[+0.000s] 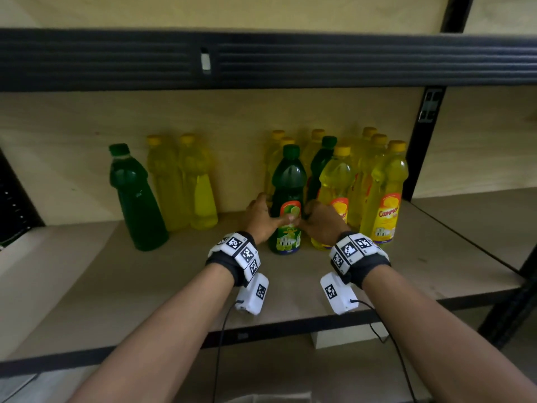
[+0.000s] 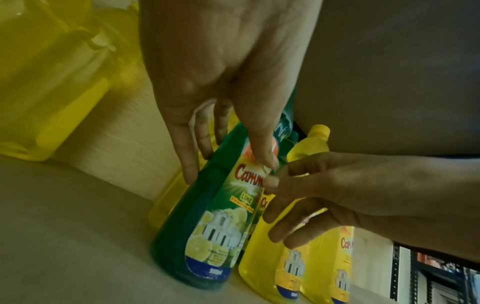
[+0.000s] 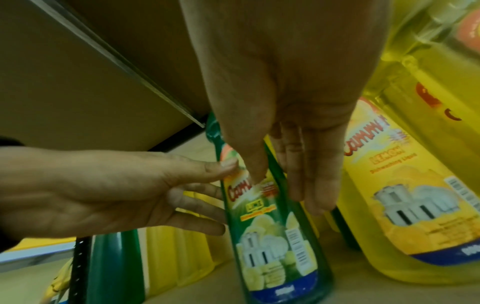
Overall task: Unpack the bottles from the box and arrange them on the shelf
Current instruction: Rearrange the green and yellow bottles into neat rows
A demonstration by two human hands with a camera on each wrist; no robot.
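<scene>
A green Lime bottle (image 1: 286, 196) (image 2: 207, 236) (image 3: 275, 246) stands upright on the wooden shelf (image 1: 290, 286), just left of the yellow bottles. My left hand (image 1: 261, 216) (image 2: 228, 168) holds its left side, fingers behind and thumb on the label. From the right, my right hand (image 1: 318, 221) (image 3: 283, 185) holds it the same way, and the two thumbs nearly meet on the label. The bottle's base rests on the board. The nearest yellow bottle (image 1: 335, 181) (image 2: 272, 257) stands right beside it, partly behind my right hand. No box shows.
At the left stand a second green bottle (image 1: 136, 199) and two yellow ones (image 1: 200, 193). Several yellow bottles (image 1: 383, 193) and a green one (image 1: 322, 161) crowd the right, by a black upright (image 1: 421, 146). The upper shelf beam (image 1: 261, 59) hangs overhead.
</scene>
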